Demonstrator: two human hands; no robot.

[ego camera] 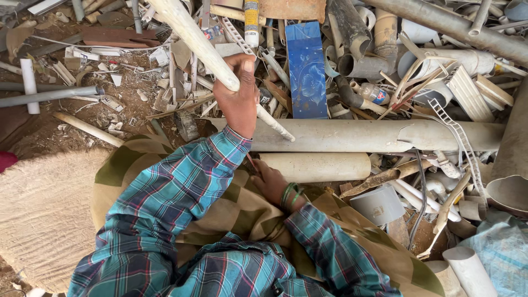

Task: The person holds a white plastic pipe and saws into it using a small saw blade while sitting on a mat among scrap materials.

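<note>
Scattered plastic scrap (352, 60) is covering bare dirt ground (49, 137) across the whole view. One dirty white pipe piece (203, 47) is passing diagonally through the left hand (237, 99), whose fingers (245, 66) are wrapping tightly around it; its broken tip is projecting below the fist. The pipe's upper end is running out of frame. The right hand (270, 181) is resting beside a short cream pipe section (316, 166), fingers hidden, so their spread cannot be determined.

Dirt ground (49, 137) under scrap pipes (374, 135)
</note>
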